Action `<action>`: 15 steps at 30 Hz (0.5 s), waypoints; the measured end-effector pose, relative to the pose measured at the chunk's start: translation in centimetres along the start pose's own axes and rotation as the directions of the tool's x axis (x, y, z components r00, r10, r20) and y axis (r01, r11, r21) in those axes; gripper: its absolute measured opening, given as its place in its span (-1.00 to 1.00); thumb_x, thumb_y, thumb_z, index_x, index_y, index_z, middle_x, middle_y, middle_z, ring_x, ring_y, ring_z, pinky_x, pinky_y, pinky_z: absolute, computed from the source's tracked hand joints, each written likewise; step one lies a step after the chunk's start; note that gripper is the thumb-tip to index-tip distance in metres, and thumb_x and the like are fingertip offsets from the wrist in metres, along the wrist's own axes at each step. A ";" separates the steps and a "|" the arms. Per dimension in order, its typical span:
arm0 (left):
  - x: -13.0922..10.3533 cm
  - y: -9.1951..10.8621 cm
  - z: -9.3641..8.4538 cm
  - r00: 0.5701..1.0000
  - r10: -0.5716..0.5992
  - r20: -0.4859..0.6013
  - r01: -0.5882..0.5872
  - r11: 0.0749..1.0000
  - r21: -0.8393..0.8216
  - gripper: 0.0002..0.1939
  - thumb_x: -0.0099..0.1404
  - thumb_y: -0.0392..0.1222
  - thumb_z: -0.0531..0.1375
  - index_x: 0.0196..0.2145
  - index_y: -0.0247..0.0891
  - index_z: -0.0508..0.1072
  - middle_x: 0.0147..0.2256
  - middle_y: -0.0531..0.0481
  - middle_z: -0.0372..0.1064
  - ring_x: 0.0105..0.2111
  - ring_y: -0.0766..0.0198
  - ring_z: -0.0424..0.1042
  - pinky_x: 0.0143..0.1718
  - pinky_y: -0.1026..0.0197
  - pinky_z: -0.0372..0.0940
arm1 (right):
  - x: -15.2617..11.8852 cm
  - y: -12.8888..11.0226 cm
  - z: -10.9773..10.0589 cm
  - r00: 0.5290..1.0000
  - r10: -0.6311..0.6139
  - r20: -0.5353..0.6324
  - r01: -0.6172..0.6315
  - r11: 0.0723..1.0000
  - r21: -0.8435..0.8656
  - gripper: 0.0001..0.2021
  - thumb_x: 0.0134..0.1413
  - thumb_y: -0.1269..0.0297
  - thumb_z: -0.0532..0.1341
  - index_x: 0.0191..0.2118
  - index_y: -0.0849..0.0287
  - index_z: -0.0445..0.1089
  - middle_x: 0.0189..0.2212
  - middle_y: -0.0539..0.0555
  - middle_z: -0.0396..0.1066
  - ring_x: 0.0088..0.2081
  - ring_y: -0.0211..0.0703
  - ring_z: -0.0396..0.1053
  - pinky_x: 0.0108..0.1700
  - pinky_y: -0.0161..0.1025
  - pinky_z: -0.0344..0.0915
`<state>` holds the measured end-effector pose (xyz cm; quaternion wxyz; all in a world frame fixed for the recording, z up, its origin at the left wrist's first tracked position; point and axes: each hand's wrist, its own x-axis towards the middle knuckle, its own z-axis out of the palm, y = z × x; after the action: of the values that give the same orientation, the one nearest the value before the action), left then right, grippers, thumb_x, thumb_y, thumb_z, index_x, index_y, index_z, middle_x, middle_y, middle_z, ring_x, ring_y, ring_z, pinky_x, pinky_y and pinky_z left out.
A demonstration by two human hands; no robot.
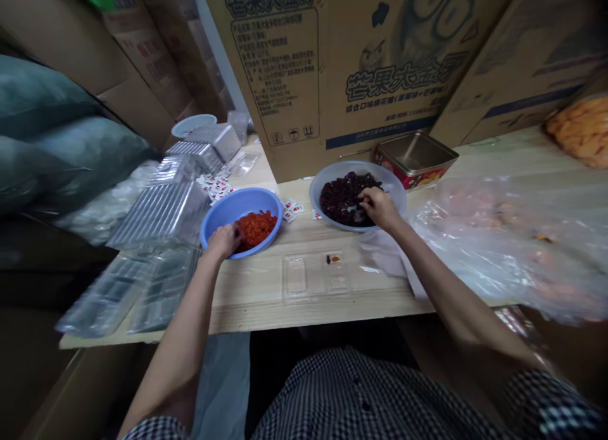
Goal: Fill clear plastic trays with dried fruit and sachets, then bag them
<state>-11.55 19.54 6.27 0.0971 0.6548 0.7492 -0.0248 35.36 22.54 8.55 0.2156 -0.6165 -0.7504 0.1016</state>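
Note:
My left hand (pixel 222 242) reaches over the near left rim of a blue bowl (pixel 217 214), its fingers curled together at a heap of small orange-red pieces (pixel 259 227). My right hand (pixel 376 206) is inside a translucent whitish bowl (pixel 396 190), fingers pinched at dark purple-brown pieces (pixel 339 196). What either hand holds is too small or hidden to name. Between my forearms lies a clear plastic tray (pixel 297 276) with compartments. One dark piece (pixel 328 259) and one orange piece (pixel 335 259) rest near its upper right part.
Clear plastic containers (pixel 159 209) are stacked at the left, near scattered small white-and-red packets (pixel 217 185). Behind the bowls stand a large cardboard box (pixel 294 136) and a red tin (pixel 427 173). Clear plastic bags (pixel 513 250) cover the right side of the wooden table (pixel 266 307).

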 end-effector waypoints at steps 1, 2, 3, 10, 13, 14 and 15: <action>0.0 0.0 0.1 1.000 -0.002 -0.009 0.002 1.000 -0.013 -0.76 0.25 -0.13 0.18 -0.17 -0.21 0.57 -0.22 -0.16 0.58 -0.17 0.07 0.53 -0.19 0.22 0.33 | -1.6 -0.5 -0.2 0.995 -0.065 -0.078 0.074 0.991 0.114 -0.86 0.13 0.43 0.20 -0.19 0.18 0.45 -0.25 0.11 0.46 -0.18 -0.09 0.41 -0.09 -0.23 0.28; 0.0 0.1 0.2 1.000 0.000 -0.006 0.000 0.999 -0.033 -0.75 0.26 -0.14 0.17 -0.16 -0.21 0.56 -0.21 -0.15 0.58 -0.16 0.08 0.53 -0.19 0.23 0.33 | -3.4 -1.2 0.1 0.983 -0.119 -0.141 0.150 0.961 0.232 -0.92 0.14 0.40 0.21 -0.25 0.17 0.44 -0.29 0.09 0.45 -0.22 -0.11 0.40 -0.13 -0.23 0.29; 0.0 0.2 0.2 1.000 0.004 0.011 -0.003 0.998 -0.057 -0.75 0.26 -0.14 0.18 -0.16 -0.21 0.56 -0.20 -0.14 0.58 -0.16 0.09 0.53 -0.19 0.24 0.33 | -5.3 -2.0 0.7 0.975 -0.146 -0.167 0.194 0.923 0.331 -0.96 0.14 0.39 0.22 -0.30 0.15 0.43 -0.32 0.07 0.45 -0.25 -0.12 0.40 -0.17 -0.24 0.29; 0.1 1.1 -1.1 0.997 0.006 0.071 -0.003 0.999 -0.039 -0.72 0.15 -0.17 0.27 -0.16 -0.23 0.59 -0.19 -0.14 0.58 -0.14 0.07 0.53 -0.16 0.24 0.34 | -14.4 -6.1 7.8 0.980 -0.194 0.050 0.164 0.920 0.357 -0.82 0.07 0.57 0.23 -0.46 0.16 0.42 -0.38 0.07 0.46 -0.27 -0.11 0.39 -0.17 -0.21 0.26; -0.2 1.2 -1.2 0.998 -0.007 0.064 0.009 0.999 -0.039 -0.75 0.19 -0.12 0.26 -0.18 -0.23 0.59 -0.21 -0.15 0.59 -0.16 0.09 0.53 -0.18 0.26 0.34 | -14.5 -5.8 7.2 0.981 -0.193 0.009 0.179 0.926 0.333 -0.85 0.16 0.51 0.21 -0.37 0.15 0.47 -0.29 0.10 0.50 -0.19 -0.06 0.40 -0.10 -0.16 0.26; -0.3 1.4 -1.2 0.997 -0.009 0.078 0.013 0.999 -0.042 -0.76 0.18 -0.08 0.27 -0.23 -0.22 0.60 -0.24 -0.14 0.59 -0.18 0.09 0.54 -0.20 0.26 0.34 | -14.4 -5.7 6.7 0.982 -0.187 -0.005 0.178 0.928 0.328 -0.86 0.20 0.48 0.20 -0.34 0.16 0.48 -0.27 0.11 0.50 -0.18 -0.06 0.40 -0.10 -0.15 0.26; -0.4 1.5 -1.1 0.996 -0.009 0.089 0.013 0.999 -0.046 -0.77 0.16 -0.05 0.29 -0.27 -0.22 0.60 -0.28 -0.14 0.59 -0.20 0.08 0.54 -0.22 0.26 0.34 | -14.4 -5.6 6.1 0.982 -0.186 -0.016 0.181 0.930 0.319 -0.85 0.22 0.46 0.18 -0.32 0.16 0.48 -0.26 0.12 0.50 -0.18 -0.05 0.39 -0.09 -0.14 0.26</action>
<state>-10.13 19.54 7.54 0.1455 0.6465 0.7480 -0.0370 29.79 8.06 2.58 0.3158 -0.4998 -0.7799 0.2055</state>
